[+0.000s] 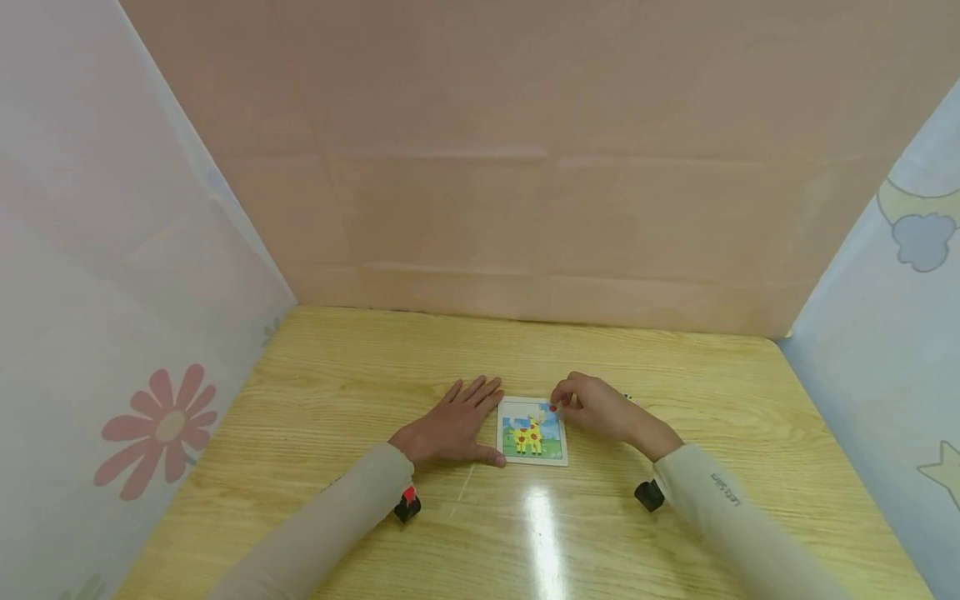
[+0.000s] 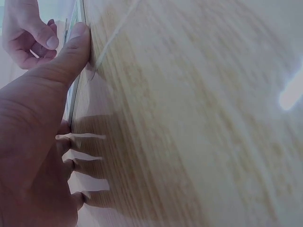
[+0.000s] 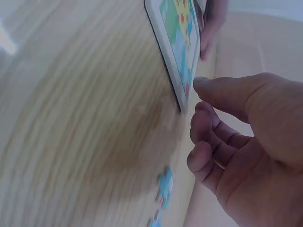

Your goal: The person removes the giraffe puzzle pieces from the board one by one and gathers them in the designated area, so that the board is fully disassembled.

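Near the middle of the yellow wood-grained surface [image 1: 352, 358], I see a square picture puzzle [image 1: 534, 437] lying flat in its pale frame, its scene a yellow giraffe with red spots on green ground under blue sky. Along its left edge the left grip [image 1: 454, 428], a bare hand, rests palm down with fingers straight and spread; the thumb tip meets the near left corner and the forefinger lies by the far left one. Opposite, the right grip [image 1: 600, 410], also a bare hand, is at the far right corner with fingers curled in. Its wrist view shows me nothing held between them; the thumb tip is right by the frame's edge, and I cannot tell whether it touches. A small red patch shows at that corner. Just past the same corner lie small blue puzzle pieces [image 3: 165, 187], apart from the frame.

For moving room, I have a broad stretch of wood from the puzzle's far edge to the surface's back edge, which runs along a peach-coloured sheet backdrop [image 1: 555, 208]. On the near side, a bright glare streak [image 1: 543, 542] crosses the wood. White printed sheets [image 1: 135, 250] bound both sides, well apart from either grip.
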Available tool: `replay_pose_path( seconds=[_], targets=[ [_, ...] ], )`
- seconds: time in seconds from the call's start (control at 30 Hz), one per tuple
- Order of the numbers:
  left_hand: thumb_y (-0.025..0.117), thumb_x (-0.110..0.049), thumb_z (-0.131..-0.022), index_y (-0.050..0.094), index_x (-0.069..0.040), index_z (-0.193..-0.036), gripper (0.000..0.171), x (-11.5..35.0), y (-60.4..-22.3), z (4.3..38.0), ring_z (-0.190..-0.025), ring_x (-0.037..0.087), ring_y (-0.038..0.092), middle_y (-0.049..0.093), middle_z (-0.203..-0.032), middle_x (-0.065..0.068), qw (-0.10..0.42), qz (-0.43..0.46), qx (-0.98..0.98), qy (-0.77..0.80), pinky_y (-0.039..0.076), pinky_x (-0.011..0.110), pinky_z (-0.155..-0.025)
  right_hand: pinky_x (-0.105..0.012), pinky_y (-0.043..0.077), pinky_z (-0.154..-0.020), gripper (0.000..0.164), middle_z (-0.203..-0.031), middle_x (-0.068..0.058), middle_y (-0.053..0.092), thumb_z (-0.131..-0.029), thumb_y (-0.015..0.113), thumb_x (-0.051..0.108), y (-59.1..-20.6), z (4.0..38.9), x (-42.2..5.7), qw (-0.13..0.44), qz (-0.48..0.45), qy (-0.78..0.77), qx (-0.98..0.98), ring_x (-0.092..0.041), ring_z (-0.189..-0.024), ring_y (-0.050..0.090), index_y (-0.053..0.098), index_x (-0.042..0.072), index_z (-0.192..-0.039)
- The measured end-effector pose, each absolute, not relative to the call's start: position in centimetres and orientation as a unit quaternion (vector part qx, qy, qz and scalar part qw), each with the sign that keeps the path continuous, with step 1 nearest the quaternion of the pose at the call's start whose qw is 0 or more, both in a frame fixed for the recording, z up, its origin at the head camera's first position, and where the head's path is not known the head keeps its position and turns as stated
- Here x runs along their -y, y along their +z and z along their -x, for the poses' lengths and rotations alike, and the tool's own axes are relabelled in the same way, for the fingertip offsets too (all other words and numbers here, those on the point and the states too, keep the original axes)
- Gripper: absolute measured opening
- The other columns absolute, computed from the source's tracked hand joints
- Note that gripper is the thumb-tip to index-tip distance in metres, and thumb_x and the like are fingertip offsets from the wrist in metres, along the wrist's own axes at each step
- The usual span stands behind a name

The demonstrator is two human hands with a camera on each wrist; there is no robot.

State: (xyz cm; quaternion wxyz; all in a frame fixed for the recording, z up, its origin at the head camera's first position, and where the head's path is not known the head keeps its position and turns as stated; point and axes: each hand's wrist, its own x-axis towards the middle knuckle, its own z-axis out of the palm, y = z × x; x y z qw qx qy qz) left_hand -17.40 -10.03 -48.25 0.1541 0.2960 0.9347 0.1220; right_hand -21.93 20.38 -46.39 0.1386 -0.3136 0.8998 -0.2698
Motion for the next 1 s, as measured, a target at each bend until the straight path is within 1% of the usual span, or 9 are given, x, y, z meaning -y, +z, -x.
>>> replay_pose_path(
  seconds=[0.1,0.23,0.37,0.5,0.67,0.83,0.93,1.0],
  targets=[
    [0.062,-0.081,-0.091,0.02,-0.013,-0.172,0.114,10.0,-48.3,17.4,-0.171,0.028,0.006,0.007,-0.183,0.003,0.152,-0.297,-0.935,0.121,0.01,0.058,-0.138,-0.027,0.055,-0.079,0.012,-0.104,0.0,0.069,-0.102,0.071,0.01,-46.3,21.5,-19.6,0.14,0.32,-0.262,-0.9,-0.01,-0.09,0.062,0.077,0.011,-0.112],
    [0.062,-0.081,-0.091,0.02,-0.014,-0.172,0.113,10.0,-48.4,17.5,-0.171,0.027,0.005,0.006,-0.183,0.002,0.155,-0.297,-0.934,0.122,0.01,0.058,-0.138,-0.029,0.056,-0.084,0.016,-0.105,0.0,0.069,-0.102,0.07,0.011,-46.5,21.3,-19.0,0.15,0.322,-0.255,-0.899,-0.01,-0.094,0.064,0.077,0.01,-0.117],
    [0.061,-0.081,-0.091,0.019,-0.014,-0.173,0.114,10.1,-48.5,17.5,-0.171,0.027,0.004,0.005,-0.183,0.001,0.157,-0.295,-0.934,0.124,0.009,0.058,-0.138,-0.029,0.056,-0.083,0.017,-0.106,-0.001,0.068,-0.103,0.069,0.01,-46.6,21.3,-18.7,0.162,0.326,-0.251,-0.897,-0.011,-0.094,0.063,0.076,0.009,-0.118],
    [0.061,-0.081,-0.091,0.019,-0.015,-0.173,0.114,10.1,-48.6,17.6,-0.171,0.027,0.004,0.005,-0.183,0.001,0.156,-0.294,-0.935,0.12,0.009,0.057,-0.138,-0.028,0.056,-0.084,0.015,-0.105,0.0,0.068,-0.103,0.07,0.012,-46.6,21.3,-18.2,0.165,0.327,-0.245,-0.898,-0.01,-0.094,0.063,0.075,0.01,-0.116],
    [0.061,-0.08,-0.092,0.018,-0.015,-0.173,0.113,10.1,-48.5,17.5,-0.171,0.026,0.003,0.004,-0.183,0.001,0.159,-0.294,-0.934,0.123,0.007,0.057,-0.138,-0.025,0.054,-0.079,0.012,-0.101,0.0,0.069,-0.102,0.072,0.016,-46.6,21.4,-17.7,0.172,0.333,-0.254,-0.892,-0.008,-0.088,0.061,0.072,0.008,-0.112],
    [0.061,-0.079,-0.092,0.017,-0.015,-0.173,0.113,10.1,-48.3,17.3,-0.171,0.026,0.002,0.003,-0.183,0.0,0.162,-0.294,-0.933,0.13,0.006,0.057,-0.138,-0.023,0.051,-0.073,0.012,-0.099,-0.001,0.067,-0.102,0.073,0.016,-46.4,21.3,-17.5,0.182,0.321,-0.256,-0.893,-0.008,-0.082,0.058,0.071,0.007,-0.11],
    [0.062,-0.079,-0.092,0.018,-0.015,-0.173,0.113,10.1,-48.3,17.3,-0.171,0.026,0.002,0.003,-0.183,0.001,0.161,-0.294,-0.933,0.132,0.006,0.057,-0.138,-0.025,0.051,-0.074,0.012,-0.101,-0.002,0.065,-0.101,0.074,0.016,-46.4,21.2,-17.4,0.179,0.317,-0.253,-0.897,-0.01,-0.083,0.057,0.071,0.008,-0.109],
    [0.062,-0.079,-0.092,0.019,-0.014,-0.173,0.113,10.0,-48.3,17.3,-0.171,0.027,0.004,0.005,-0.183,0.001,0.159,-0.294,-0.933,0.131,0.007,0.058,-0.138,-0.026,0.053,-0.077,0.011,-0.103,-0.003,0.063,-0.101,0.075,0.017,-46.5,21.2,-17.4,0.174,0.311,-0.25,-0.9,-0.011,-0.086,0.058,0.071,0.01,-0.108]
  ],
)
